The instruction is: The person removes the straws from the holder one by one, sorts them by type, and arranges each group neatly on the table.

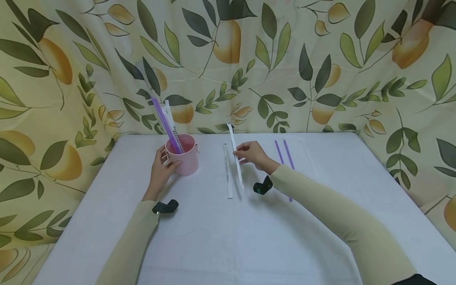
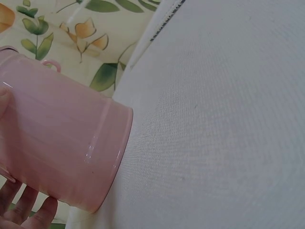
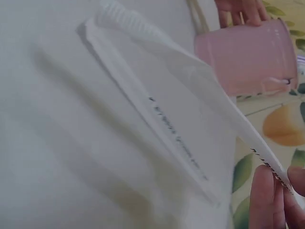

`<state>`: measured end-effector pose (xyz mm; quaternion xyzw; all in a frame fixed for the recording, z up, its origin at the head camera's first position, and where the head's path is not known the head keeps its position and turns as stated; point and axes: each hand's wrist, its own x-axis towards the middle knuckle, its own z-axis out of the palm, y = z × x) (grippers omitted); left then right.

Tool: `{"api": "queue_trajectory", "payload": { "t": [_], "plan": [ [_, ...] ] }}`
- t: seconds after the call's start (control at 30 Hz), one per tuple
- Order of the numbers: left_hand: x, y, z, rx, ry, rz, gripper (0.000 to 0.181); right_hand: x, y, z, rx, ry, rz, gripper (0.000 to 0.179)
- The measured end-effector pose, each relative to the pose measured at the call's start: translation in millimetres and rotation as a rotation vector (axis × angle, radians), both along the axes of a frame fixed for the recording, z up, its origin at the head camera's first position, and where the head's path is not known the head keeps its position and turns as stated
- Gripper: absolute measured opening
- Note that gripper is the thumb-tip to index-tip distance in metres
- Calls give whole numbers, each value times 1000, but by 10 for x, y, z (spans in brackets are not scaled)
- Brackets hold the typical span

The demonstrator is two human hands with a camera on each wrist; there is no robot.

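A small pink bucket stands upright on the table, with purple straws and white printed wrapped straws leaning in it. My left hand grips its side, thumb in front; the left wrist view shows several fingertips against the bucket wall. To the right, my right hand pinches a white paper-wrapped straw between thumb and fingers, tilted, its far end raised. A second wrapped straw lies on the table just left of it; its printing shows in the right wrist view.
Two purple straws lie right of my right hand, partly under the forearm. A faint pale strip is beside them. White cloth covers the table; a leaf-and-fruit patterned curtain hangs behind its far edge.
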<state>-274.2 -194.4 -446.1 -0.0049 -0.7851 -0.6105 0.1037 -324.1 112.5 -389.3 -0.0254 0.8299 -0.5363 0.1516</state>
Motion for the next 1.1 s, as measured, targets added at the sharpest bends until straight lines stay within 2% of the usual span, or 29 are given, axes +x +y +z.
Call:
{"api": "queue_trajectory", "payload": {
  "t": [0.27,0.47,0.7,1.1],
  "plan": [
    [6,3,-4,10,14,6,78,11,10,-286,11,-63,-54,29],
    [0,5,-7,11,12,4,78,-16,25,-420,40,-73,-69,28],
    [-1,11,4,2,-10,9,78,-26,-13,-500,51,-93,-80,27],
    [34,33,37,18,-3,8,77,-59,-62,-562,69,-48,-116,21]
  ]
}}
